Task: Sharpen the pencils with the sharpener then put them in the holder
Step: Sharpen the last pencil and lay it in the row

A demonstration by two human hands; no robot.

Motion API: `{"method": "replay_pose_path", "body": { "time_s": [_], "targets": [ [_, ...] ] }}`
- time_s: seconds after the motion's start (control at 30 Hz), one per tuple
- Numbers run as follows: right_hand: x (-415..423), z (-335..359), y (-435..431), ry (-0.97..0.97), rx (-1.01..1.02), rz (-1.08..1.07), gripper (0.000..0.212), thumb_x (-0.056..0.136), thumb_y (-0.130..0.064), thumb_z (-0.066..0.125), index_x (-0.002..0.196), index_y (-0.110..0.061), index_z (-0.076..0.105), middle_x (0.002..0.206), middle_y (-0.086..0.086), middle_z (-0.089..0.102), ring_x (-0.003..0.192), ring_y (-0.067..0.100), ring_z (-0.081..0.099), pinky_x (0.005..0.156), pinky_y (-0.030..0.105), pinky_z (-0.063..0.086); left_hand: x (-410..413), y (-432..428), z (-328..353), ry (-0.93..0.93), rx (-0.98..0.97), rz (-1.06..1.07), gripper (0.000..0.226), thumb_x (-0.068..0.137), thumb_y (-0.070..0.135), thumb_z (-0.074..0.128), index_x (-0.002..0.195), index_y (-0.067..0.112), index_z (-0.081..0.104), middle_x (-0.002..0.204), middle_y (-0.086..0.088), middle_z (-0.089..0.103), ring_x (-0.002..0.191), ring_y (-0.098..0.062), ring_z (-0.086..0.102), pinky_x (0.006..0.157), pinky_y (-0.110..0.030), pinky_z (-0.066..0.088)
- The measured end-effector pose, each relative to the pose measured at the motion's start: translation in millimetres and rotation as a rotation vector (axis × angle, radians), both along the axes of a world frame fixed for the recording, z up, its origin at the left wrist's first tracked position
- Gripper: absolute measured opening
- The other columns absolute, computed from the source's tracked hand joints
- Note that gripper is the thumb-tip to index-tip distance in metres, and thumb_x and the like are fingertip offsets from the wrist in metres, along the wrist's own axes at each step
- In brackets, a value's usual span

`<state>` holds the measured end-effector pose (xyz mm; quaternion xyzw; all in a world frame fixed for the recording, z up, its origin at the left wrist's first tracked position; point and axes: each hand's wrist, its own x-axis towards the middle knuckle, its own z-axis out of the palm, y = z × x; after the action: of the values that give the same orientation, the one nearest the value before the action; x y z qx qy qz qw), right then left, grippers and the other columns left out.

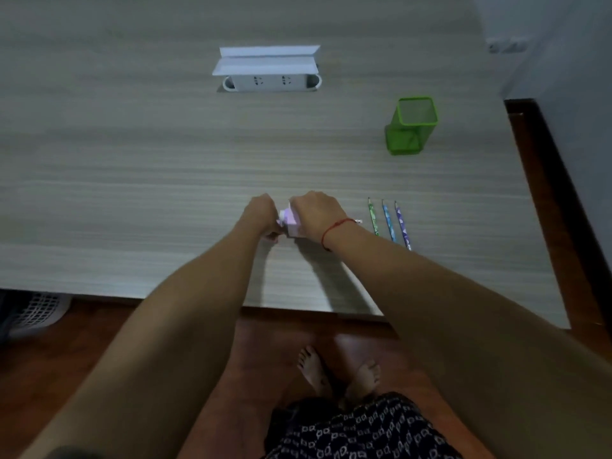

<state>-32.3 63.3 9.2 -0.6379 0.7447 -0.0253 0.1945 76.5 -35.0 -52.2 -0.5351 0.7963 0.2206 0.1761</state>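
Hands meet at mid-frame over a small pink-and-white sharpener [291, 223], a boxy plastic unit standing on the desk [132, 193]. The left hand [261, 213] is curled shut at the sharpener's left end, where a crank appears to sit; the grip itself is hidden, so what it pinches cannot be confirmed. The right hand [318, 213] is cupped closed over the top and right side of the body, pressing it down; a red string bracelet [334, 230] circles that wrist. A thin pale tip shows just right of that wrist, possibly the end of a pencil seated in the sharpener; too small to tell.

Just right of the right hand, three pencils lie side by side, apart from one another: green [373, 217], blue [388, 221], purple [402, 225]. Their long axes run near-to-far, tips pointing toward the upper frame. They are slim, patterned and matte. Judgement: the right hand is plainly the nearer for the next pickup, reaching sideways across their axes.

Farther off, upper right, a green wire-mesh pencil holder [412, 127] stands upright, square in section, apparently empty, well apart from the pencils. At top centre a white power strip [270, 81] sits recessed in the wood-grain laminate surface beneath a raised flap.
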Motion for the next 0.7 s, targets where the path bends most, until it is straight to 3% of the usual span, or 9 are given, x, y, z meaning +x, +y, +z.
{"method": "replay_pose_path", "body": {
  "time_s": [0.1,0.17,0.2,0.27,0.33,0.4,0.47,0.57,0.7],
  "targets": [
    [-1.3,-3.0,4.0,-0.030,0.003,-0.006,0.043,0.085,-0.027,0.060,0.124,-0.012,0.053,0.122,0.016,0.061,0.112,0.035,0.057,0.080,0.035,0.045,-1.6,10.9,9.7,0.105,0.018,0.072,0.020,0.068,0.013,0.076,0.079,-0.002,0.069,0.084,-0.023,0.073,0.081,-0.028,0.073,0.075,-0.039,0.060],
    [-0.3,-8.9,6.5,-0.053,-0.013,0.017,0.065,0.085,-0.025,0.062,0.144,-0.017,0.035,0.132,0.012,0.057,0.119,0.034,0.054,0.086,0.039,0.047,-4.4,10.7,27.3,0.073,0.056,0.029,0.046,0.069,0.010,0.078,0.113,0.001,0.066,0.114,-0.022,0.068,0.096,-0.028,0.070,0.079,-0.041,0.060],
    [0.7,-10.2,6.9,-0.074,-0.024,0.017,0.077,0.084,-0.025,0.065,0.149,-0.019,0.025,0.137,0.010,0.053,0.122,0.033,0.052,0.089,0.041,0.047,-5.7,9.6,37.8,0.042,0.074,-0.016,0.067,0.069,0.011,0.080,0.131,0.006,0.055,0.131,-0.018,0.059,0.108,-0.028,0.065,0.084,-0.039,0.058],
    [1.2,-13.4,7.2,-0.118,-0.039,-0.014,0.095,0.079,-0.025,0.073,0.153,-0.020,0.013,0.144,0.009,0.045,0.124,0.032,0.051,0.092,0.043,0.047,-10.7,11.8,58.8,0.014,0.110,-0.159,0.096,0.068,0.013,0.083,0.147,0.012,0.029,0.148,-0.010,0.042,0.128,-0.027,0.050,0.099,-0.035,0.047],
    [-2.1,-15.1,9.5,-0.179,-0.020,-0.046,0.103,0.076,-0.024,0.077,0.153,-0.019,0.009,0.147,0.009,0.039,0.127,0.033,0.048,0.095,0.043,0.047,-18.7,21.6,69.6,0.023,0.162,-0.255,0.099,0.069,0.013,0.082,0.149,0.013,0.023,0.150,-0.009,0.038,0.134,-0.026,0.042,0.106,-0.032,0.037],
    [-12.2,-17.2,14.5,-0.260,0.033,-0.074,0.098,0.078,-0.023,0.074,0.153,-0.015,0.011,0.149,0.011,0.037,0.131,0.032,0.043,0.101,0.042,0.044,-23.5,28.3,65.2,0.028,0.181,-0.273,0.083,0.070,0.014,0.081,0.141,0.011,0.038,0.144,-0.010,0.047,0.128,-0.028,0.048,0.103,-0.033,0.040],
    [-27.2,-20.8,22.7,-0.239,0.070,-0.091,0.077,0.084,-0.022,0.065,0.148,-0.010,0.024,0.142,0.016,0.046,0.127,0.034,0.048,0.099,0.039,0.044,-26.0,33.3,55.4,0.011,0.126,-0.291,0.061,0.069,0.019,0.080,0.124,0.011,0.054,0.131,-0.013,0.058,0.116,-0.029,0.057,0.092,-0.032,0.046],
    [-46.6,-22.4,35.8,-0.101,0.084,-0.109,0.031,0.091,-0.019,0.055,0.120,-0.007,0.055,0.124,0.020,0.059,0.112,0.036,0.058,0.089,0.036,0.047,-30.0,39.0,47.9,0.019,0.074,-0.255,0.055,0.068,0.027,0.081,0.114,0.010,0.058,0.122,-0.013,0.061,0.110,-0.032,0.059,0.085,-0.031,0.046],
    [-56.0,-15.4,44.7,0.027,0.085,-0.061,0.029,0.097,-0.018,0.046,0.117,-0.008,0.064,0.121,0.019,0.062,0.111,0.035,0.060,0.091,0.036,0.047,-40.9,47.5,46.3,0.084,0.031,-0.225,0.062,0.066,0.031,0.082,0.118,0.014,0.055,0.124,-0.012,0.061,0.113,-0.032,0.058,0.088,-0.033,0.047]
  ]
}}
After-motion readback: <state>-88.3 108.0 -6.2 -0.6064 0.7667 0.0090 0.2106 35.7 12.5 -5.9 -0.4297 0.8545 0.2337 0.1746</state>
